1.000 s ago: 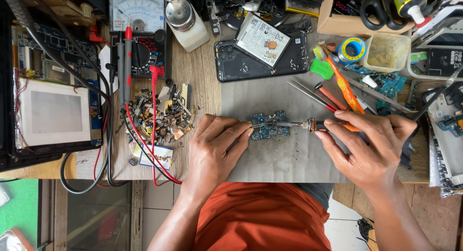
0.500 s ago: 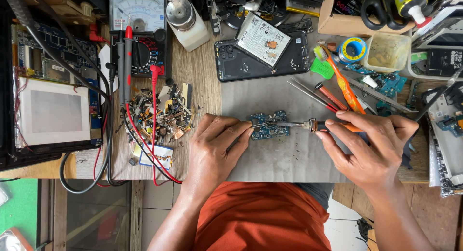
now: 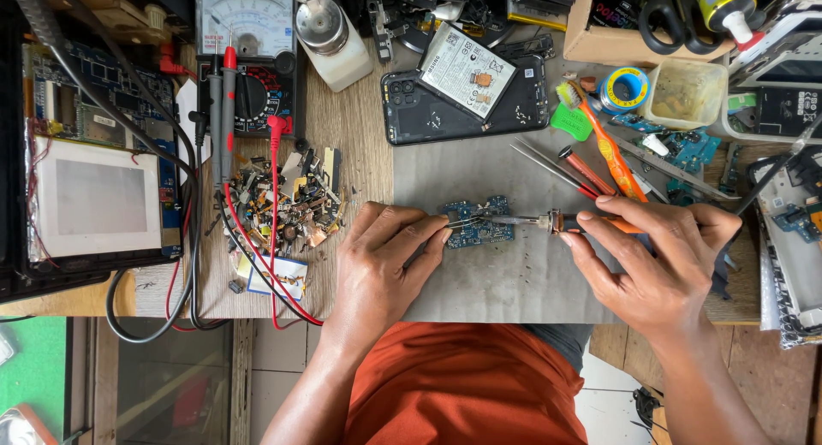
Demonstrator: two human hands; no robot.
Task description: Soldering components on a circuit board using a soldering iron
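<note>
A small blue circuit board [image 3: 475,223] lies on a grey work mat [image 3: 505,282]. My left hand [image 3: 381,261] rests beside the board and pinches thin tweezers [image 3: 458,225] whose tips touch it. My right hand [image 3: 655,261] grips a soldering iron [image 3: 548,222] by its orange handle. The iron's metal tip points left onto the board, close to the tweezer tips.
An opened black phone [image 3: 467,98] with its battery lies behind the mat. A multimeter [image 3: 244,56] with red and black probes stands at the back left, a pile of scrap parts [image 3: 291,201] below it. An orange toothbrush [image 3: 604,141], tools and tubs crowd the right.
Both hands stay over the board. The soldering iron tip and tweezers have shifted only slightly on it.
</note>
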